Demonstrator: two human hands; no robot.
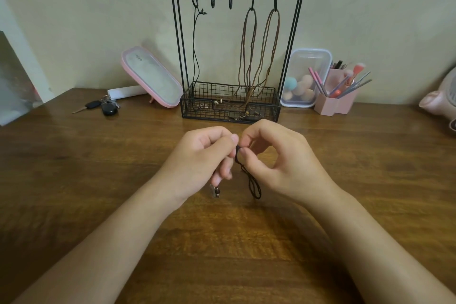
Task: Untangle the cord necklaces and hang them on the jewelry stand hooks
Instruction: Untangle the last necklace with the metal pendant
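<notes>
Far-left corner of desk [74, 180]: bunch of keys [103, 106] lying flat, white tube [125, 92] just behind it. Next to those, a pink-rimmed oval case [153, 76], propped tilted near the far edge.

Ctr, near far edge: black wire jewelry stand [237, 57], upright, w/ mesh basket at its base. Counting hooks from left: no. 1 carries a black cord necklace [195, 52]; nos. 4 and 5 each carry a brown cord necklace [249, 52], the lower ends trailing into the basket.

Mid-desk, in front of stand: L hand [199, 160], thumb and forefinger pinched on a dark cord necklace [251, 182], other fingers curled under. Small beaded pendant [217, 191] hangs below this hand. R hand [278, 163] pinches the same cord just beside the L fingertips, thumb against forefinger, remaining fingers curled. A loop of the cord hangs between the hands, above the desk; cannot tell if it touches the wood.

Right of stand, far edge: clear lidded box [306, 79] holding makeup sponges, touching or nearly so. Then a pink brush holder [338, 99] w/ brushes leaning right.
</notes>
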